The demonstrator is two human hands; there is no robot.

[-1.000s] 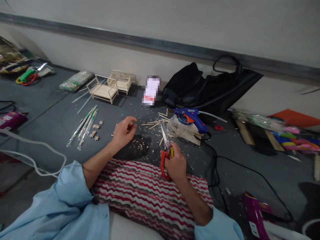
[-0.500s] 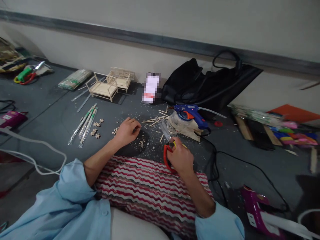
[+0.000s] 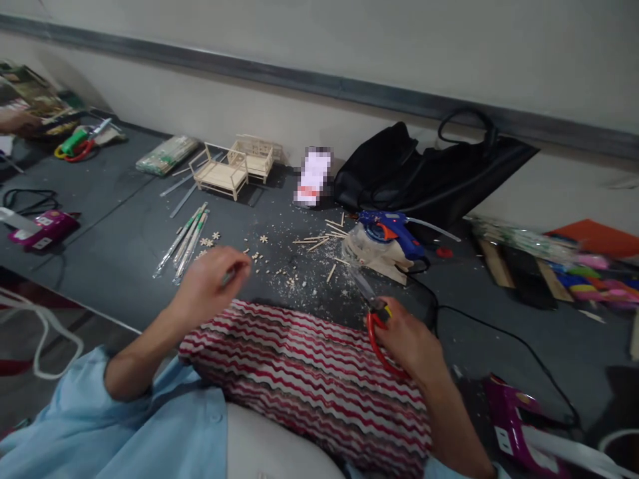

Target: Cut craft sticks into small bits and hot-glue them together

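Note:
My right hand (image 3: 410,342) is closed round the red handles of a pair of scissors (image 3: 370,305), its blades pointing up and left toward a blue glue gun (image 3: 390,230) resting on a wooden stand. My left hand (image 3: 206,287) is blurred, its fingers pinched on a small thin piece I cannot name, above the dark floor mat near tiny wooden flower cutouts (image 3: 213,238). Short wooden sticks (image 3: 319,239) and sawdust lie between the hands. A red and white wavy striped cloth (image 3: 309,379) covers my lap.
Two small wooden stick furniture models (image 3: 234,167) stand near the wall, beside a black bag (image 3: 424,174). Wrapped stick bundles (image 3: 186,238) lie left. A black cable (image 3: 499,332) runs right. Purple packages (image 3: 42,227), colourful materials (image 3: 594,273) and another person's hand (image 3: 14,121) sit at the edges.
My left hand lifted off the mat and moved left and toward me, pinching something. My right hand with the scissors moved right and nearer. The view shifted slightly.

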